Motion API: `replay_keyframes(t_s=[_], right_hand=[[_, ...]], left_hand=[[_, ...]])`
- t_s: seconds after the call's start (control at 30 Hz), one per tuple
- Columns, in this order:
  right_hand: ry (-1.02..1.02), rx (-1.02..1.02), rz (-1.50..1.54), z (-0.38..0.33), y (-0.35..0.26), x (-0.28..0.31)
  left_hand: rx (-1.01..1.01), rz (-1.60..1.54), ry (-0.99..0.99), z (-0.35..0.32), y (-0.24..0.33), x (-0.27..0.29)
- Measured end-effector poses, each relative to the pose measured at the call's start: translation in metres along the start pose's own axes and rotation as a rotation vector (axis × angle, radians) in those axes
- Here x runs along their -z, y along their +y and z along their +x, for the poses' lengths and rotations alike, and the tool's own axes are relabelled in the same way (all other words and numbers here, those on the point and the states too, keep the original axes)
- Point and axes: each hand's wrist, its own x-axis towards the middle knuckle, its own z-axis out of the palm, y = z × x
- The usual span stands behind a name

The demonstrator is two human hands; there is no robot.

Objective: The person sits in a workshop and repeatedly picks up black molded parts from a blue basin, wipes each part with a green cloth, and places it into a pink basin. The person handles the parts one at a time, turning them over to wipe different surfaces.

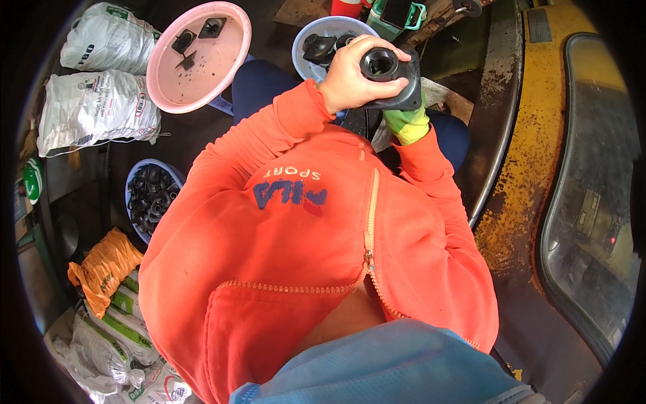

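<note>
In front of my chest, my left hand (351, 75) is bare and closed around the round collar of a black rubber part with a square flange (396, 101). Thumb and fingers wrap the collar, and its dark round opening faces up. My right hand (408, 122), in a yellow-green glove, is under the flange and against it; its fingers are hidden there. Just beyond my left hand stands a light blue basket (300, 42) with several black rubber parts (319, 48) in it.
A pink basin (222, 77) at the far left holds 3 black pieces and crumbs. Several black parts fill a blue basket (177, 176) by my left side. White sacks (101, 111) and an orange bag (106, 266) lie left. A rusty yellow machine (505, 229) walls the right.
</note>
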Motion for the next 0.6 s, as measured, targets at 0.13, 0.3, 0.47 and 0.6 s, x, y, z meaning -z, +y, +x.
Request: replay_keyframes(t_s=[0.13,0.3,0.47,0.6], right_hand=[[-0.164,0.070,-0.315,-0.006,-0.015,0.014],[-0.213,-0.384,0.440,-0.007,-0.013,0.021],[-0.162,-0.409,0.625,-0.007,-0.005,0.004],[-0.172,0.026,-0.110,0.006,-0.007,0.008]], left_hand=[[0.031,-0.124,-0.206,0.005,0.002,0.011],[0.159,-0.345,-0.582,0.015,0.006,0.027],[0.119,-0.534,-1.011,0.034,-0.006,0.030],[0.029,-0.310,-1.067,0.060,-0.007,0.047]])
